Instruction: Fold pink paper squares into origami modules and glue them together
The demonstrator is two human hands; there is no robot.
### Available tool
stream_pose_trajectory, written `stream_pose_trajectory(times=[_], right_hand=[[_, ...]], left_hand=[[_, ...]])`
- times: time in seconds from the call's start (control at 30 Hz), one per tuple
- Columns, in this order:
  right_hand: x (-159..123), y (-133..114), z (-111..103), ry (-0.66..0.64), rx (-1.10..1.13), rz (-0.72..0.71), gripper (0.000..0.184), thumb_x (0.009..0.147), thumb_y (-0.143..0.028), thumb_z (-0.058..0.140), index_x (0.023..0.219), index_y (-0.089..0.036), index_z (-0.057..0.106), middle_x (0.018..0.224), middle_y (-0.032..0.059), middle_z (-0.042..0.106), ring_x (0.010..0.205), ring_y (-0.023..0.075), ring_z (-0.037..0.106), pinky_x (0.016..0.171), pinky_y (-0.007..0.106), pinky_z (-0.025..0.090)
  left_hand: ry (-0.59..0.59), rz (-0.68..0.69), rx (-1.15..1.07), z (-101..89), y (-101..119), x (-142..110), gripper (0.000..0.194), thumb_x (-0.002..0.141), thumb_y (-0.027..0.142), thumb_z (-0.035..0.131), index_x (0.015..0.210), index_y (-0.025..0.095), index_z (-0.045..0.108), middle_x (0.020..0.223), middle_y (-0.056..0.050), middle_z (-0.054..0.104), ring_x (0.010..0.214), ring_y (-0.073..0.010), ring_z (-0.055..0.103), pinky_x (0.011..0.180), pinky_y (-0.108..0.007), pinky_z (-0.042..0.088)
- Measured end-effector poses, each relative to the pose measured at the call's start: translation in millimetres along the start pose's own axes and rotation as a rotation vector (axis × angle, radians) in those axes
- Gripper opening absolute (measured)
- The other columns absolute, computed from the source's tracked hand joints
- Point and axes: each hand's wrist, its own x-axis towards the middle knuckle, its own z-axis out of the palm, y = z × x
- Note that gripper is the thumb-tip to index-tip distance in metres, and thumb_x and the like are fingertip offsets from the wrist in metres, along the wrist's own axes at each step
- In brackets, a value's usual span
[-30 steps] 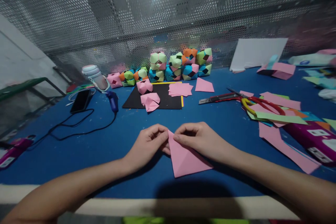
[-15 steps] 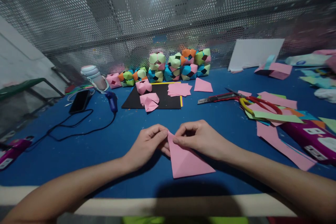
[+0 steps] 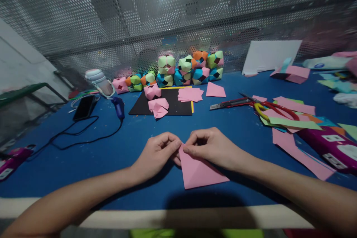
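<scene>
A pink sheet of paper (image 3: 199,173), folded into a triangle, is held just over the blue table (image 3: 134,193) near its front edge. My left hand (image 3: 160,154) pinches the upper corner between thumb and fingers. Close beside it, my right hand (image 3: 208,145) grips the upper right edge, thumb on top. The fingers under the paper are partly hidden. Ahead of my hands, folded pink pieces (image 3: 158,107) and a small stack of pink paper (image 3: 190,94) lie on a black sheet (image 3: 174,106).
Colourful folded-paper balls (image 3: 166,79) are stacked along the perforated metal panel (image 3: 145,15). A utility knife (image 3: 231,103), red-handled scissors (image 3: 279,109), paper scraps and a purple power strip (image 3: 329,147) lie at right. A bottle (image 3: 100,81), phone (image 3: 85,107), and blue corded tool (image 3: 119,108) are at left.
My left thumb has shifted slightly right along the upper corner, covering a little more of its tip. My right hand has barely moved and keeps its grip.
</scene>
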Motion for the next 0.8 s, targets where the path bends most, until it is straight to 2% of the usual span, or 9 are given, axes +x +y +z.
stream_pose_trajectory(times=[0.17,0.37,0.5,0.6,0.8], right_hand=[[-0.2,-1.8,0.0,-0.006,0.02,0.016,0.011,0.067,-0.024,0.062,0.06,-0.015,0.061,0.061,0.0002,0.061,0.057,0.0098,0.049,0.053,0.022,0.039],[1.1,0.7,-2.1,-0.004,0.056,0.027,0.013,0.066,-0.026,0.064,0.06,-0.015,0.061,0.059,-0.0002,0.059,0.054,0.0089,0.048,0.052,0.023,0.037],[1.1,2.4,-2.7,-0.022,0.059,0.028,0.017,0.067,-0.029,0.064,0.06,-0.014,0.06,0.058,-0.0007,0.058,0.054,0.0084,0.046,0.051,0.022,0.036],[0.6,2.8,-2.1,-0.029,0.063,0.029,0.013,0.067,-0.025,0.063,0.06,-0.014,0.059,0.057,-0.0014,0.057,0.054,0.0082,0.046,0.051,0.022,0.035],[0.5,3.8,-1.5,-0.03,0.061,0.028,0.011,0.067,-0.023,0.062,0.06,-0.015,0.059,0.058,-0.0015,0.057,0.054,0.0084,0.047,0.051,0.022,0.036]], left_hand=[[-0.008,-0.012,-0.074,1.2,0.1,-1.7,0.026,0.082,0.038,0.056,0.074,0.013,0.054,0.063,0.001,0.061,0.056,-0.0131,0.064,0.057,-0.025,0.053],[-0.089,-0.041,-0.211,0.5,-6.3,0.1,0.022,0.083,0.035,0.054,0.085,0.013,0.058,0.072,-0.002,0.064,0.065,-0.0139,0.064,0.066,-0.031,0.055],[-0.055,-0.028,-0.096,1.8,-7.2,0.3,0.021,0.08,0.035,0.059,0.081,0.013,0.058,0.068,0.001,0.061,0.059,-0.0117,0.063,0.059,-0.025,0.053],[-0.023,-0.008,0.004,2.9,-6.4,0.3,0.022,0.081,0.036,0.058,0.077,0.014,0.057,0.065,0.002,0.06,0.055,-0.0106,0.063,0.055,-0.022,0.049],[-0.033,0.023,0.073,2.4,-5.9,-0.2,0.022,0.084,0.034,0.054,0.076,0.014,0.057,0.06,0.002,0.062,0.056,-0.0113,0.064,0.056,-0.022,0.047]])
